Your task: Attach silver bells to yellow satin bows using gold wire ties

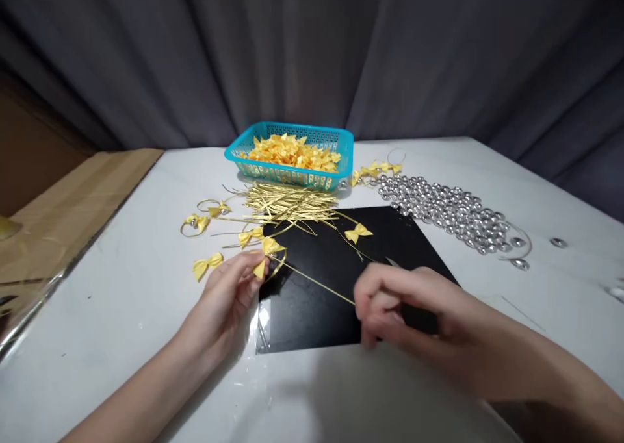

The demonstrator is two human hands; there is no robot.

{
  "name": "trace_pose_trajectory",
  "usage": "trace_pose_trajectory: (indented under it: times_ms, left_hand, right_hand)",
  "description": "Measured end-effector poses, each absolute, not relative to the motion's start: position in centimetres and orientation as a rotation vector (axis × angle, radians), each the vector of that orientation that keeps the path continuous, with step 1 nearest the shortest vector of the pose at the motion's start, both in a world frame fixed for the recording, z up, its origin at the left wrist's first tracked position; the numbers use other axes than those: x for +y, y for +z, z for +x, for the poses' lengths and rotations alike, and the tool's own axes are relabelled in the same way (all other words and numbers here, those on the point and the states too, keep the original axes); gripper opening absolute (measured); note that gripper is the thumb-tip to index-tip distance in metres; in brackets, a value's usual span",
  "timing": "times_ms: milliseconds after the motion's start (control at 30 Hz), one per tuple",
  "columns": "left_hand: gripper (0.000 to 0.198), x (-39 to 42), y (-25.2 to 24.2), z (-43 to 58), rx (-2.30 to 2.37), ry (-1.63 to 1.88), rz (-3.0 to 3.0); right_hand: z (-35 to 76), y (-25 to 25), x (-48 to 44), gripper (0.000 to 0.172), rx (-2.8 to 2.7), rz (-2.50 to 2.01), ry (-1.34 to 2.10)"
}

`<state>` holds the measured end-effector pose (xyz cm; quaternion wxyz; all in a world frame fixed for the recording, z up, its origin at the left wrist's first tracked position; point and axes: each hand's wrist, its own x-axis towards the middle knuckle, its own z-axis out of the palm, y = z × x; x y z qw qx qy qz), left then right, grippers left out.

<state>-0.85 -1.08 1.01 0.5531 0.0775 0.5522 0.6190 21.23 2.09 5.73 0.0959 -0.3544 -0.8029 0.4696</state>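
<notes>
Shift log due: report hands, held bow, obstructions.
Left hand pinching yellow bow. Right hand closed on gold tie, straight from bow. Loose bow beyond, on black mat; nothing blocking tie.

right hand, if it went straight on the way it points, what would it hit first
Probably the yellow bow pinched in the left hand, along the gold wire running from the right hand; depth is unclear, though.

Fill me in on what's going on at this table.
A person's left hand pinches a yellow bow, and a thin gold strand runs from it to the closed right hand, stretched over a black mat. Beyond lie a pile of gold strands and a teal basket of yellow bows; silver beads lie to the right.
</notes>
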Motion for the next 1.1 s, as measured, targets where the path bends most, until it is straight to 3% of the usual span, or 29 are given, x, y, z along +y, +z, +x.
trace_pose_trajectory:
  times_ms: [133,300,533,667,800,1100]
  left_hand:
    - [0.022,-1.3,0.8,-0.3,1.248,1.418,0.135]
    - [0.023,-1.5,1.0,-0.4,1.154,1.415,0.099]
    - [0.02,-1.9,1.3,-0.1,1.111,1.36,0.083]
    - [0.017,-2.1,0.9,0.1,1.119,1.345,0.078]
    - [0.016,-2.2,0.7,0.1,1.117,1.324,0.111]
    - [0.012,-3.1,1.2,0.6,1.004,1.113,0.466]
  right_hand:
    - [21.9,6.0,1.8,0.01,-2.283,-0.937,1.377]
    - [21.3,5.8,1.8,0.015,-2.276,-0.83,1.675]
    - [20.3,5.2,2.4,0.025,-2.846,-0.74,1.353]
    - [20.5,5.1,2.2,0.015,-2.679,-0.756,1.388]
    - [20.5,5.0,2.3,0.017,-2.494,-0.748,1.44]
    - [20.4,4.7,1.8,0.01,-2.155,-0.814,1.205]
